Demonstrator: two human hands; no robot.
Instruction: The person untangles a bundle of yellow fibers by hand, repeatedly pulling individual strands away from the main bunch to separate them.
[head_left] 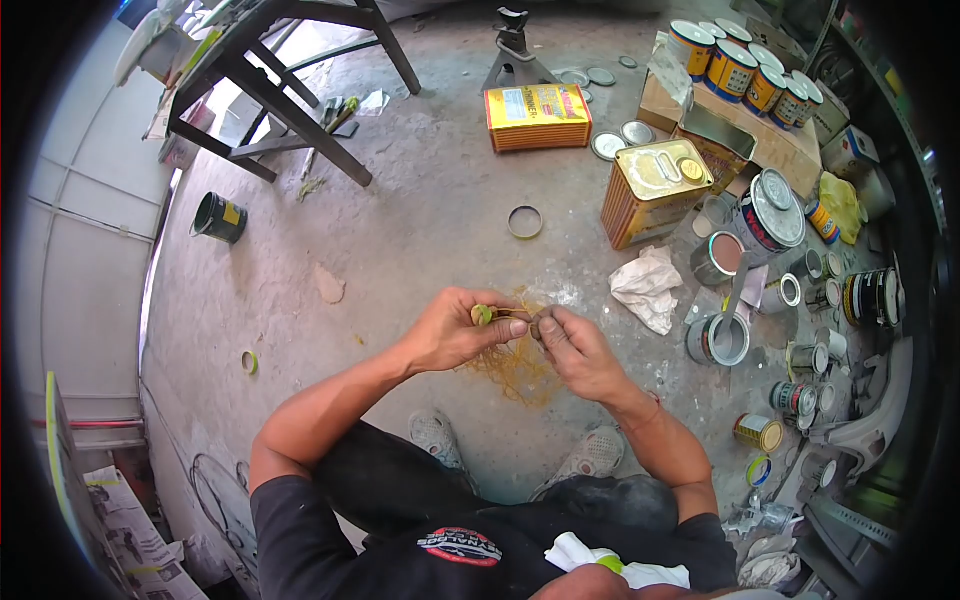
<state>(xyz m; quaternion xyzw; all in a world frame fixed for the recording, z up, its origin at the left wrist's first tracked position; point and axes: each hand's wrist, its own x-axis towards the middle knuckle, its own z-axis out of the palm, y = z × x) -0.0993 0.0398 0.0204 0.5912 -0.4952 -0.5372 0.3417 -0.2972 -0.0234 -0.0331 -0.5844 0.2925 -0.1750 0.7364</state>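
Observation:
My left hand point(455, 330) is closed, with a small yellow-green bundle point(482, 315) caught at its fingers. Thin yellow string point(515, 311) runs from there across to my right hand point(575, 350), whose thumb and fingers pinch the strand. The two hands are close together at the front of my body, fingertips almost meeting. Below and behind them spreads a loose tangle of yellow string point(520, 382), overlapping the concrete floor point(340, 240) in this view. Part of the string is hidden by my fingers.
On the right stand several paint cans point(730, 70), a tall thinner tin point(655, 190), a crumpled white cloth point(645, 288) and an open can point(718, 340). Ahead lies a yellow thinner tin point(538, 118) near a jack stand point(512, 55). A dark bucket point(218, 218) is at left.

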